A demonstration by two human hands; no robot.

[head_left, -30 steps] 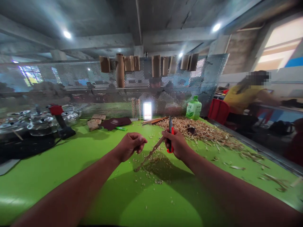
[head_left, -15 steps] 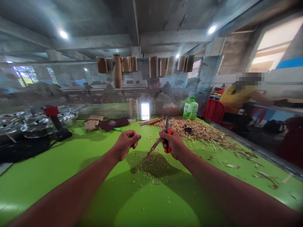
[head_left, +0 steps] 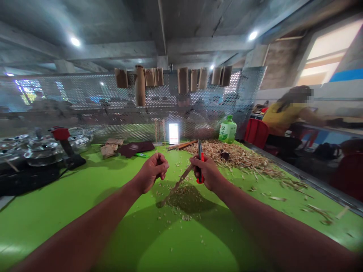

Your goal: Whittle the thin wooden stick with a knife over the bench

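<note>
My right hand (head_left: 208,173) grips a red-handled utility knife (head_left: 200,166) upright, its tip pointing up. A thin, carved wooden stick (head_left: 178,185) runs from that hand down to the left, its far end over a small heap of wood shavings (head_left: 181,200) on the green table (head_left: 56,223). My left hand (head_left: 151,173) hangs closed in a loose fist beside the stick, apart from it. Nothing shows in its fingers. A larger mound of wood shavings (head_left: 229,155) lies beyond my right hand.
Glass pots (head_left: 42,153) and a red-topped tool (head_left: 64,143) stand at the left. Beyond my hands are a dark pouch (head_left: 133,148) and a green bottle (head_left: 227,130). Paper bags (head_left: 183,80) hang on a perforated metal screen (head_left: 85,94). A co-worker (head_left: 283,115) sits at the right.
The whole view has drifted slightly left. My left fist has turned a little, and the stick stays in my right hand with its far end near the shavings.
</note>
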